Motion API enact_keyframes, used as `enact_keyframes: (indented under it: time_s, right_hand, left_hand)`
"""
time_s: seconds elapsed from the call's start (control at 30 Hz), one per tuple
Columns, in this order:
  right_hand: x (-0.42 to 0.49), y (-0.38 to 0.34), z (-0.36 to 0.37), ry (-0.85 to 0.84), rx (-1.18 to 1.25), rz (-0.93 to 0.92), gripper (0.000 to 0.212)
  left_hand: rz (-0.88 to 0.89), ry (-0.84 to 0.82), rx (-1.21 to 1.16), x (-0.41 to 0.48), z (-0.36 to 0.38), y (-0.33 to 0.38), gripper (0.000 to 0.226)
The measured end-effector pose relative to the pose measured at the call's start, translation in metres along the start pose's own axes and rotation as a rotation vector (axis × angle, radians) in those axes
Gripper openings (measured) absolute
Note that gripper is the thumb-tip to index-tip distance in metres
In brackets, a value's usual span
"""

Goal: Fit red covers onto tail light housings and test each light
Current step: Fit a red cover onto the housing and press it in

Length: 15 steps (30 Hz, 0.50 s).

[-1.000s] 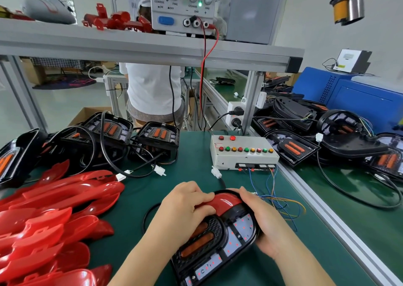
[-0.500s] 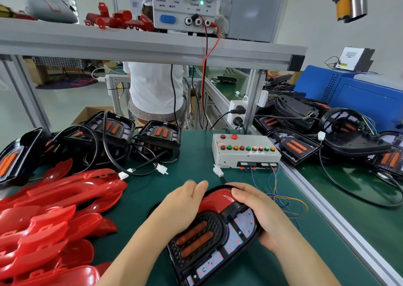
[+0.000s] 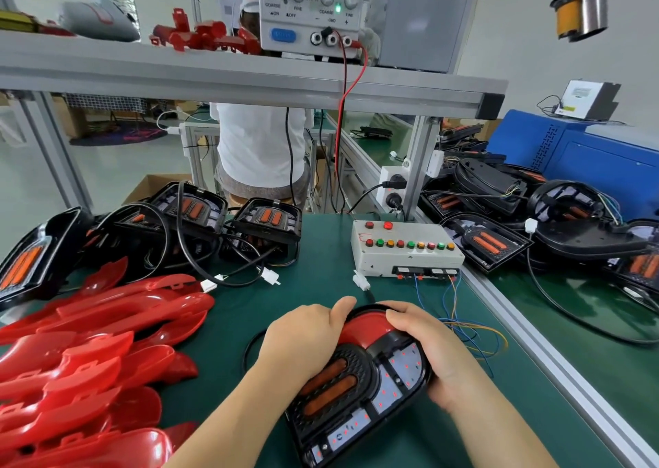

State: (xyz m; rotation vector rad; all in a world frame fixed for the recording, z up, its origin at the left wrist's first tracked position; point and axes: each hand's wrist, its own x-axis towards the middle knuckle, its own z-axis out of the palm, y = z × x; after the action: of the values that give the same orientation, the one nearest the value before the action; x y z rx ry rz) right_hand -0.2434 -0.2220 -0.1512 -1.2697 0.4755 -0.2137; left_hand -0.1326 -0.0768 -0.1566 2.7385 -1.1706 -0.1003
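The tail light housing (image 3: pixel 356 396) is lying face up on the green bench (image 3: pixel 313 289), close to the person, with both hands gripping it from the sides. The right hand (image 3: pixel 438 357) is wrapping the right edge, its fingers (image 3: pixel 403 316) bending over the far rim of the red cover (image 3: pixel 367 325). The left hand (image 3: pixel 303 339) is closing narrow on the left edge, its thumb stretching along the cover's top. This two-sided hold is probably bracing the housing while the cover is being pressed into its upper end. Whether the cover is fully clipped I cannot tell.

The white connector (image 3: pixel 361 282) is lying just in front of the test box (image 3: pixel 406 253), seemingly not plugged in, so the testing is likely waiting. Spare covers (image 3: pixel 89 342) are lying heaped at the left, within easy reach of the left hand. Bare housings (image 3: pixel 264 221) with their cables are waiting behind them.

A cardboard box (image 3: pixel 153 185) is sitting beyond the bench's far edge, its contents hidden from here. On the shelf (image 3: pixel 214 71), beside the power supply (image 3: pixel 313 7), a grey bin (image 3: pixel 417 25) is holding something dark heaped above its rim, too cut off to name
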Motion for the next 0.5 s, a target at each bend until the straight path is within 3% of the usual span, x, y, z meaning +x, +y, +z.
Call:
enact_keyframes:
  time_s: [0.1, 0.13, 0.17, 0.23, 0.3, 0.33, 0.43, 0.5]
  right_hand:
    - [0.0, -0.002, 0.002, -0.01, 0.005, -0.005, 0.035]
    - [0.0, -0.002, 0.002, -0.008, 0.005, -0.002, 0.035]
    - [-0.001, -0.003, 0.002, -0.004, 0.003, 0.001, 0.037]
    - [-0.001, -0.002, 0.001, 0.007, 0.009, 0.006, 0.042]
    - [-0.002, 0.0, 0.0, 0.025, 0.04, 0.015, 0.044]
    - [-0.002, 0.002, -0.001, 0.034, 0.063, 0.022, 0.043]
    - [-0.003, 0.006, -0.002, 0.044, 0.103, 0.028, 0.04]
    - [-0.005, 0.007, -0.004, 0.049, 0.099, 0.019, 0.04]
  left_hand:
    - [-0.046, 0.031, -0.023, -0.002, 0.002, 0.001, 0.05]
    - [-0.068, -0.006, -0.11, -0.003, 0.001, -0.001, 0.036]
    - [-0.103, -0.075, -0.274, -0.005, -0.005, -0.003, 0.036]
    - [-0.185, -0.207, -0.678, -0.008, -0.016, -0.011, 0.079]
    - [-0.224, -0.24, -0.767, -0.01, -0.021, -0.018, 0.091]
    - [-0.242, -0.225, -0.717, -0.009, -0.021, -0.018, 0.086]
    - [-0.141, -0.137, -0.196, -0.011, -0.014, -0.009, 0.046]
    - [-0.056, -0.037, -0.048, -0.013, -0.008, 0.0, 0.057]
